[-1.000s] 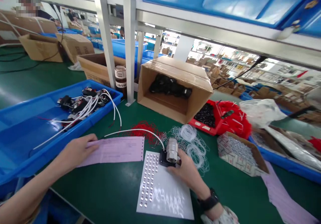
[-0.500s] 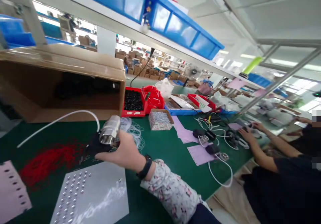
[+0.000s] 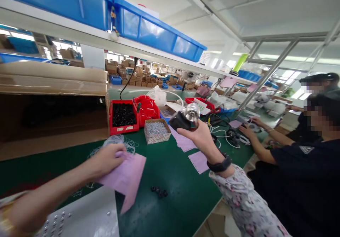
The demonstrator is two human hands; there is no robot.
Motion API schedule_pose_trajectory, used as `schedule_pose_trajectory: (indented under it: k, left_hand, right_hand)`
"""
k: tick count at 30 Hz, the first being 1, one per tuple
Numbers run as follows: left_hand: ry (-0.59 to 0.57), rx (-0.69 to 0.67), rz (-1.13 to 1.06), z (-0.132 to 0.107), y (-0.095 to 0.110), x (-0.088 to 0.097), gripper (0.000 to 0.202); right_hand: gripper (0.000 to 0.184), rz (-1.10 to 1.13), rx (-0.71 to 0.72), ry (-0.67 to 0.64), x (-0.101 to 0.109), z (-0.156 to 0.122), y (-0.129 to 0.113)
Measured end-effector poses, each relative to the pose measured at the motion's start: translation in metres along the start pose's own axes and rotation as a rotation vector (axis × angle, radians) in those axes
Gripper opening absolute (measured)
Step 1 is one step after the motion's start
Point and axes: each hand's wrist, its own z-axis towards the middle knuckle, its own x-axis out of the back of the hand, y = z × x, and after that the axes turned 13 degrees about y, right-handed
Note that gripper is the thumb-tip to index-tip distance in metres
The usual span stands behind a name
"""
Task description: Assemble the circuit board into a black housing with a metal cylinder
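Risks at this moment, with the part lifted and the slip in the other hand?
1. The right hand holds the black-and-silver metal part high above the green table; its white tube trails toward the red parts bins and might snag.
2. The left hand holds the pink paper slip by one edge; it sags and might crease.
3. Small black pieces lie loose and might get swept off.

Factory assembly workshop. Evidence: long green-topped workbench (image 3: 170,180) under a metal-framed shelf carrying blue plastic bins (image 3: 156,35); red parts tray (image 3: 123,116) of small black components; open cardboard cartons (image 3: 53,106); a small box of metal pieces (image 3: 157,131); stacked boxes (image 3: 138,77) across the hall behind; co-workers (image 3: 313,148) seated along the same bench.
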Motion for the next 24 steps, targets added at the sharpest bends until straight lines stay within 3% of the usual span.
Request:
schedule_pose_trajectory:
  k: [3, 5, 7, 10, 15, 20, 24]
  left_hand:
    - [-0.005, 0.021, 0.024, 0.046, 0.042, -0.065, 0.013]
    - [-0.005, 0.079, 0.013, 0.069, 0.057, -0.107, 0.008]
    - [-0.008, 0.137, -0.017, 0.081, 0.062, -0.143, 0.011]
    - [-0.002, 0.207, -0.073, 0.086, 0.058, -0.179, 0.018]
    - [0.034, 0.268, -0.128, 0.08, 0.048, -0.202, 0.017]
    - [0.069, 0.286, -0.103, 0.079, 0.047, -0.203, 0.014]
    - [0.072, 0.245, -0.067, 0.078, 0.051, -0.197, 0.018]
  right_hand:
    - [0.049, -0.111, -0.086, 0.085, 0.038, -0.003, 0.021]
    - [0.049, -0.193, -0.135, 0.119, 0.057, -0.01, 0.033]
    - [0.048, -0.267, -0.161, 0.132, 0.069, -0.021, 0.045]
    - [0.046, -0.304, -0.181, 0.135, 0.072, -0.042, 0.064]
    - [0.049, -0.279, -0.256, 0.072, 0.041, -0.075, 0.109]
    - [0.039, -0.351, -0.23, 0.055, -0.005, -0.082, 0.148]
    - [0.035, -0.372, -0.261, 0.076, -0.024, -0.081, 0.157]
